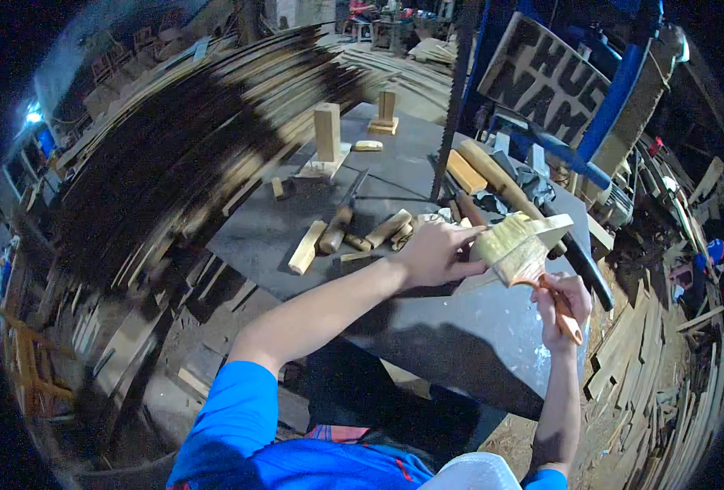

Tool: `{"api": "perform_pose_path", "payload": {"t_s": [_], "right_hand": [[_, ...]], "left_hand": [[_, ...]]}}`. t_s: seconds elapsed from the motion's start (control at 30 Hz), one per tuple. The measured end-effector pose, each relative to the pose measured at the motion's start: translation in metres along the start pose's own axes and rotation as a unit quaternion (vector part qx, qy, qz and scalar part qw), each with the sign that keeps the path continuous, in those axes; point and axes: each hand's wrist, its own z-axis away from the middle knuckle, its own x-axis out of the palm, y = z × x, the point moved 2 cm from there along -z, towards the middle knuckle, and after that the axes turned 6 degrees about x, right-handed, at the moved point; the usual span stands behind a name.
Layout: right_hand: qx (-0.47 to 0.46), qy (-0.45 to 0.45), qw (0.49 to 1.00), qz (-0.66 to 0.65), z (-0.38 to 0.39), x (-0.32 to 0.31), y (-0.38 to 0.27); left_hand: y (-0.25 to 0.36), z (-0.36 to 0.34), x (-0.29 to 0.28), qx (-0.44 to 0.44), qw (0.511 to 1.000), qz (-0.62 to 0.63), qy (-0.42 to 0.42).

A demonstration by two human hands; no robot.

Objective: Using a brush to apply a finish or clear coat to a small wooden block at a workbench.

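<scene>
My right hand [564,309] is closed round the orange-brown handle of a wide paintbrush [571,328]. The brush's pale bristles point up and left, against or just in front of a pale wooden piece [556,229]. On the other side, my left hand [439,251] has its thumb and fingers pinched at this piece's left end; the brush partly hides the grip. Both hands are above the grey metal table [452,327]. Beside my left hand lie small wood offcuts [389,229], a chisel-like tool with a wooden handle [337,229] and a short wood block [306,247].
A toothed saw blade [452,122] rises upright through the table ahead. Two wood posts on bases [327,135] stand at the far left. A thick wooden stick [501,178] and a black bar [590,273] lie at the right. Plank stacks [190,139] flank the table.
</scene>
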Motion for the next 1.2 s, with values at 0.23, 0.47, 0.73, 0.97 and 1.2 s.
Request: {"api": "perform_pose_path", "payload": {"t_s": [0.23,0.47,0.73,0.97,1.2], "right_hand": [[0.063,0.142,0.983,0.098,-0.013,-0.043,0.038],[0.056,0.024,0.998,0.011,0.001,-0.012,0.016],[0.041,0.159,0.983,0.087,-0.008,-0.035,0.040],[0.150,0.233,0.961,0.010,-0.013,-0.062,0.054],[0.359,0.210,0.905,-0.088,-0.013,-0.060,0.078]], "left_hand": [[0.016,-0.010,-0.009,-0.043,0.998,0.042,-0.024],[0.008,-0.006,-0.008,-0.015,1.000,0.016,-0.015],[0.015,-0.010,-0.010,-0.036,0.998,0.058,-0.016],[0.013,-0.014,-0.003,-0.024,0.998,0.052,-0.022],[0.019,-0.013,-0.012,-0.074,0.993,0.079,-0.035]]}}
